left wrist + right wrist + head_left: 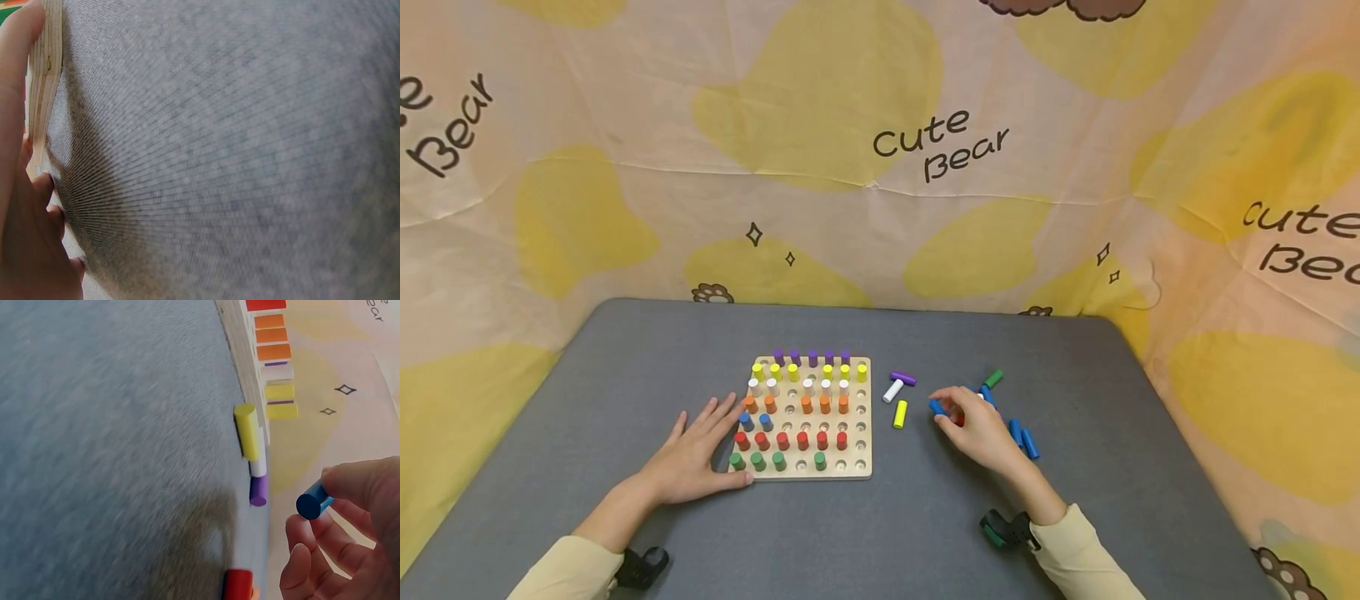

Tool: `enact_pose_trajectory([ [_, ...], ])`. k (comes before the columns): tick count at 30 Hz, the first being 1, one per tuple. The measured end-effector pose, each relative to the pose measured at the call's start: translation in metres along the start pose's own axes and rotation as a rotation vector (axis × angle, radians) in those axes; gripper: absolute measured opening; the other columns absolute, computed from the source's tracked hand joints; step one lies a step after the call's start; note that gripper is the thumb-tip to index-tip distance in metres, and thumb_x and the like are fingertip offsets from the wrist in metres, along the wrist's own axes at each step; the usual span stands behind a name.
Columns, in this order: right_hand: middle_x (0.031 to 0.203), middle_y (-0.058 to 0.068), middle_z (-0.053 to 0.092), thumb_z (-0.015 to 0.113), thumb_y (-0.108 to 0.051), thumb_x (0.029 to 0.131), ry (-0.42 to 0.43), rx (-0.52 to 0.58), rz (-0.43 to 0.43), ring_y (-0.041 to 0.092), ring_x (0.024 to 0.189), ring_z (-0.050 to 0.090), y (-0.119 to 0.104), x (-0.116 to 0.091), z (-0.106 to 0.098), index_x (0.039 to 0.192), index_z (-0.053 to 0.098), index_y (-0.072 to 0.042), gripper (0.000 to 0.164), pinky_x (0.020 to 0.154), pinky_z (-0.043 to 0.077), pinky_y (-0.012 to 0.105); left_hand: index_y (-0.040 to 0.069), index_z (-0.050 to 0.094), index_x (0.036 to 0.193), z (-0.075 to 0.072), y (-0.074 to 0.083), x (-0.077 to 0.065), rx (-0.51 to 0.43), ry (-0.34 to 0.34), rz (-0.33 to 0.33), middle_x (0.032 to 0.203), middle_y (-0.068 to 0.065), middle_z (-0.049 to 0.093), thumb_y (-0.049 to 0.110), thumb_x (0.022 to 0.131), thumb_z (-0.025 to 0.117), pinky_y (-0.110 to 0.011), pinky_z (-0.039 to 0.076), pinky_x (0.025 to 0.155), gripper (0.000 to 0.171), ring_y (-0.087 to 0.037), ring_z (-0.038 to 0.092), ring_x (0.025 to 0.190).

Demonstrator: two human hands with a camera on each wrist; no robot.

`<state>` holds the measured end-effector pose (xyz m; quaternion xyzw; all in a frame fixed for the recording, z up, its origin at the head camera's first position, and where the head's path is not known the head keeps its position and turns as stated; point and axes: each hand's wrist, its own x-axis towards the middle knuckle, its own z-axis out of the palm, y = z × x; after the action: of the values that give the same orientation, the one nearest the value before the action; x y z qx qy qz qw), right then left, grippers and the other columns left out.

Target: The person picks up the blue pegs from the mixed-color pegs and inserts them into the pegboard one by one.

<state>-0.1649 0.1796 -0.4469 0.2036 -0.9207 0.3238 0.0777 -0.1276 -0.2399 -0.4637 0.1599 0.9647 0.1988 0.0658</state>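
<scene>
A wooden pegboard point(866, 454) stands at the middle of the table, with colored pegs upright in rows: purple at the back, then yellow, white, orange, blue, red and green. My left hand point(688, 461) lies along the board's left side, fingers spread and fairly straight, thumb at its front left corner. To the right of the board, my right hand point(977, 432) pinches a blue peg point(309, 505) between thumb and fingers. The blue row holds two pegs point(755, 422) at its left end; bare holes show further along it.
A loose purple peg point(904, 378), a white peg point(892, 391) and a yellow peg point(900, 414) lie between the board and my right hand. Beyond that hand are several blue pegs point(1030, 444), a green peg point(993, 379) and a red peg point(238, 584). Patterned cloth hangs behind the grey table point(917, 533).
</scene>
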Motion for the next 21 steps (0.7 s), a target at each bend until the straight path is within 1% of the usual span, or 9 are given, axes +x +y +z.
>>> enact_pose_trajectory([
  [5, 0.087, -0.001, 0.06, 0.066, -0.008, 0.083, -0.028, 0.06, -0.003, 0.008, 0.073, 0.055, -0.006, 0.007, 0.004, 0.11, 0.061, -0.01, 0.027, 0.065, 0.049, 0.024, 0.019, 0.022, 0.148, 0.0, 0.001, -0.001, -0.001, -0.001, -0.001, 0.152, -0.014, 0.019, 0.07, 0.067, 0.062, -0.067, 0.004, 0.103, 0.104, -0.04, 0.014, 0.138],
  [11, 0.089, 0.0, 0.061, 0.067, -0.008, 0.083, -0.034, 0.078, -0.017, 0.007, 0.074, 0.057, -0.014, 0.015, 0.01, 0.115, 0.06, -0.011, 0.033, 0.068, 0.052, 0.025, 0.018, 0.022, 0.148, -0.001, 0.002, -0.001, -0.005, -0.002, -0.001, 0.152, -0.014, 0.019, 0.069, 0.068, 0.063, -0.067, 0.004, 0.103, 0.104, -0.04, 0.014, 0.138],
  [21, 0.09, 0.001, 0.064, 0.067, -0.007, 0.082, -0.022, 0.136, -0.008, 0.008, 0.074, 0.062, -0.028, 0.027, 0.015, 0.109, 0.061, -0.015, 0.029, 0.067, 0.052, 0.024, 0.018, 0.022, 0.148, -0.001, 0.003, -0.001, -0.014, 0.005, 0.013, 0.152, -0.014, 0.02, 0.069, 0.067, 0.064, -0.067, 0.005, 0.103, 0.104, -0.04, 0.014, 0.138],
])
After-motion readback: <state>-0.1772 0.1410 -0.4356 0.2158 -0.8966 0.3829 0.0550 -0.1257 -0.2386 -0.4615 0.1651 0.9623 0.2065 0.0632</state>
